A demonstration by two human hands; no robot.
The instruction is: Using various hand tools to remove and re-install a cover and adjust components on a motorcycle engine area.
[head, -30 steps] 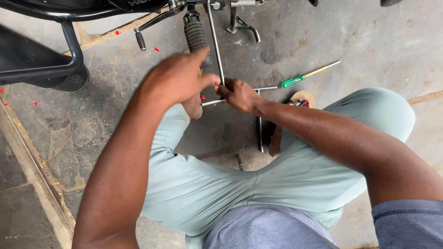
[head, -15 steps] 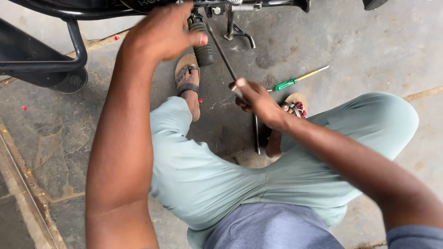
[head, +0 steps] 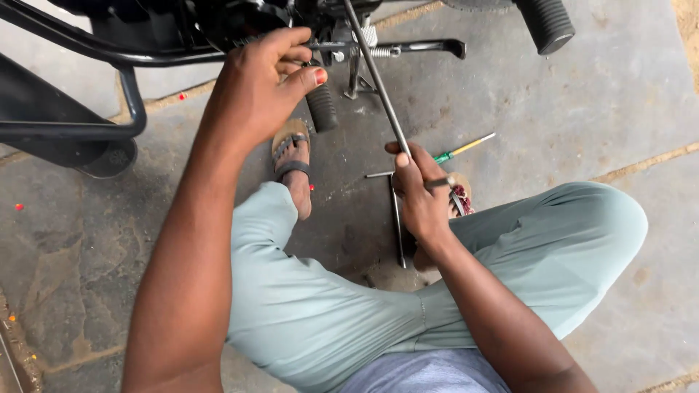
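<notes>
Floor [head: 568,109] of grey stone slabs fills the view, with bare room at the right and at the lower left, while the top edge is crowded by the dark underside of a motorcycle [head: 145,29]. A black tubular frame [head: 65,131] is seen at the upper left, a side stand [head: 408,48] with a spring lies across the top centre, and a ribbed footpeg [head: 545,23] juts in at the upper right. The left hand [head: 258,87] is raised against the motorcycle's underside, its fingers curled over a part that cannot be made out; whether anything is clamped in that grip cannot be told. The right hand [head: 422,193] is closed around a long thin metal rod [head: 375,76], which runs up and to the left from the fist to the motorcycle, tilted, grey and smooth. A second footpeg [head: 322,109] hangs just beside the left thumb. On the floor just beyond the right hand a green-handled screwdriver [head: 459,151] is laid, and a T-shaped metal tool [head: 397,225] lies between the knees. Pale green trousers [head: 320,306] and sandalled feet take up the middle.
</notes>
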